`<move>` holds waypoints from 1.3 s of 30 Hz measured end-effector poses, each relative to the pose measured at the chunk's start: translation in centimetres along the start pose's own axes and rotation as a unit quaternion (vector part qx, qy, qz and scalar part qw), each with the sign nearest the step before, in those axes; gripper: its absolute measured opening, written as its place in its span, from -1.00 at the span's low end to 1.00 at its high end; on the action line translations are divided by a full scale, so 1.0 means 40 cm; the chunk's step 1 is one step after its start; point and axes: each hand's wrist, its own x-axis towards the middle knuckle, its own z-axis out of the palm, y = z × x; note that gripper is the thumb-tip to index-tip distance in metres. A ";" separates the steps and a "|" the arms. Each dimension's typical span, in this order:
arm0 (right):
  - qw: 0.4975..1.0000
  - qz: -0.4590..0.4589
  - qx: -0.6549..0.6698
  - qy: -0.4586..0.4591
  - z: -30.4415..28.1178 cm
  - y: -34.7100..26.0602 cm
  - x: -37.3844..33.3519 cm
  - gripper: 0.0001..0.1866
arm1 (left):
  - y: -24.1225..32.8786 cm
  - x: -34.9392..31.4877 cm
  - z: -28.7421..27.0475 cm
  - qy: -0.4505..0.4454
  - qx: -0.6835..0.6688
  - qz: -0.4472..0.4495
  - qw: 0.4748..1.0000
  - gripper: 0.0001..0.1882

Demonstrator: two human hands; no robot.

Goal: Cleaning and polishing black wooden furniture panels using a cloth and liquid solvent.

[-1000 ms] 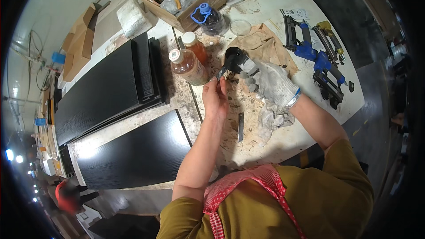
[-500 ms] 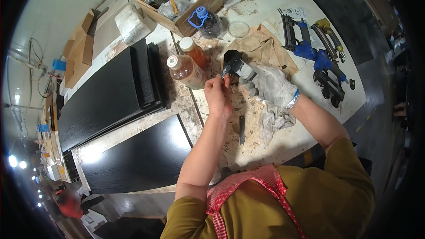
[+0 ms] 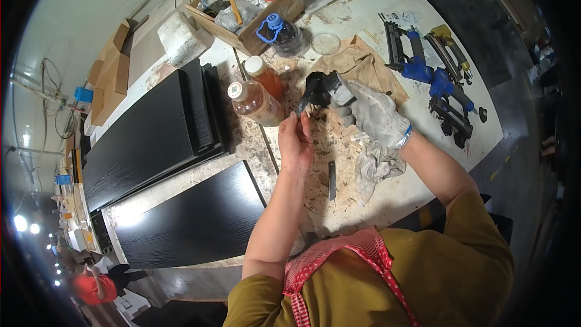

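My bare left hand point(image 3: 295, 142) is closed, its fingertips pinching a thin dark flat strip point(image 3: 307, 98) whose far end reaches a small black container point(image 3: 316, 81). On my right hand point(image 3: 376, 115) is a grey-white work glove; its fingers are wrapped round a black-and-white block-shaped piece point(image 3: 340, 91) against that container. I cannot make out whether the two are joined. Left of my left hand stand a clear bottle point(image 3: 257, 104) with a white cap and an orange-filled bottle point(image 3: 266, 77). A crumpled tan cloth point(image 3: 363, 63) lies just beyond the glove.
Black panels point(image 3: 145, 133) are stacked at left, with a single black panel point(image 3: 193, 218) nearer me. Nail guns point(image 3: 423, 72) lie at right. A wooden box point(image 3: 266, 27) and a blue-capped jug point(image 3: 287, 37) stand farther back. A dark strip point(image 3: 331, 180) and a rag point(image 3: 378, 169) lie nearby.
My left hand has drawn slightly back toward me, tilting the dark strip so more of its length shows. The gloved hand and block shifted slightly. A person in red at lower left has moved.
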 end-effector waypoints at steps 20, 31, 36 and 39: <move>1.000 0.007 0.013 0.003 0.014 0.010 -0.007 -0.65 | 0.004 -0.002 -0.006 0.001 -0.037 -0.043 0.998 -0.93; 0.997 0.045 0.062 0.024 0.040 0.035 0.006 -0.67 | -0.020 -0.019 0.016 -0.015 -0.005 -0.022 1.000 -0.92; 0.997 0.063 0.033 0.015 0.054 0.017 -0.011 -0.64 | -0.028 0.019 -0.008 -0.055 0.060 0.072 0.994 -0.86; 0.997 0.080 0.005 0.013 0.050 0.008 -0.020 -0.62 | -0.030 0.037 -0.011 -0.060 0.078 0.101 0.990 -0.85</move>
